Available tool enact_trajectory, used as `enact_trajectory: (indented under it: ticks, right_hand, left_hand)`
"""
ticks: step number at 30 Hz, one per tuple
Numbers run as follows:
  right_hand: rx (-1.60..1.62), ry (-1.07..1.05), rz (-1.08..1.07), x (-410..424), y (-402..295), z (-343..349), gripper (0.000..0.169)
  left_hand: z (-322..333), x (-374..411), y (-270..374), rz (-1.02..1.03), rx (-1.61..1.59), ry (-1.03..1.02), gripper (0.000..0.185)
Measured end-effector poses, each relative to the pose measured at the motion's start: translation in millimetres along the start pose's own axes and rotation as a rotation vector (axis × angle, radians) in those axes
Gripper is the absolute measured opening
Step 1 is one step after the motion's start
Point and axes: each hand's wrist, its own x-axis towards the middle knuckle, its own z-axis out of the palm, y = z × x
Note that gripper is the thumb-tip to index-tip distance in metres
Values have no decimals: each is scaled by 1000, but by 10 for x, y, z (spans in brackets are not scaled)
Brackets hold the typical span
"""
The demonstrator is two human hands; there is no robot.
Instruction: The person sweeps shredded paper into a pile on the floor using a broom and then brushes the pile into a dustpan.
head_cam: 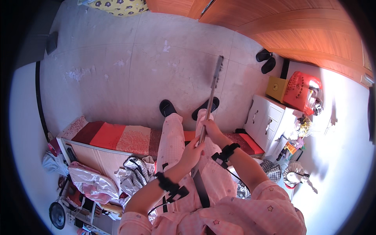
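My left hand (191,154) and my right hand (211,129) are both closed around the slim metal handle (209,107) of a long tool. The right hand grips a little higher up the handle, towards the head, and the left is nearer my lap. At the far end is a narrow grey head with dark tufts or bristles along its edge (218,72); it looks like a brush or mop, but its exact kind cannot be told. This head is over the floor beyond my feet. Whether it touches the floor is unclear. The handle passes over my right slipper (216,102).
Beneath my legs lies a bed with a striped red cover (110,136). Clothes (135,170) are heaped on the left. A white cabinet (260,117), yellow box (276,86) and red plastic bag (298,88) stand right. Black slippers (268,66) lie near the wooden wardrobe (293,29).
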Motion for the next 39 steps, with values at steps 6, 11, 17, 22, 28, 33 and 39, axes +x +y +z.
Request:
enact_trajectory:
  ticks: [6,11,17,22,28,33,39]
  right_hand:
    - [-25,200,261,515,459,54,12]
    - [-164,90,137,946,744,1263,19]
    - [-37,-191,26,328,42,2773,22]
    - [-198,-276,-44,-39,-244,2959,26]
    - [-237,-189,-85,-289,-819,2309,17]
    - [-204,-117,-3,427,-1394,1773,12]
    - [-210,-352,63,1094,-1470,2331,15]
  left_hand:
    - [-320,518,-209,-371,-242,-58,19]
    - [-1377,-114,188,-324,-332,71,12]
    - [-2127,-749,556,-159,-610,305,13]
    - [-1855,-1064,716,102,-504,388,29]
    - [-1279,-1092,1097,172,-599,269,27]
    - [-1318,38,1343,-18,-806,12,15]
    - [-1907,260,1446,-44,-1006,97,14]
